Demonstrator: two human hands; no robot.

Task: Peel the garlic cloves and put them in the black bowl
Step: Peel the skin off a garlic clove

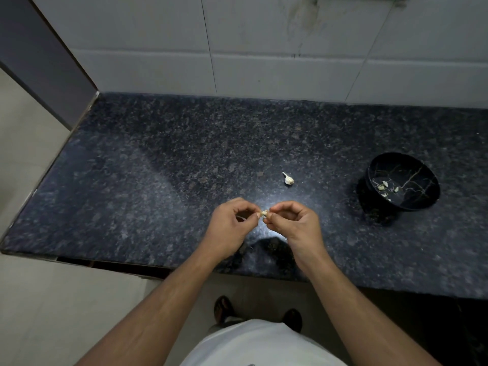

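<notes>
A small pale garlic clove [264, 213] is held just above the dark granite counter [158, 167], near its front edge. My left hand [229, 228] pinches its left end and my right hand [295, 223] pinches its right end, fingertips almost meeting. A piece of garlic with a short stalk [288, 178] lies on the counter a little beyond my hands. The black bowl [404, 180] stands tilted at the right, with several pale garlic pieces [385, 187] inside it.
A white tiled wall [264, 48] closes off the back of the counter. The counter's left edge drops off beside a grey panel [39, 62]. Below the front edge I see the floor, my feet and my white shirt.
</notes>
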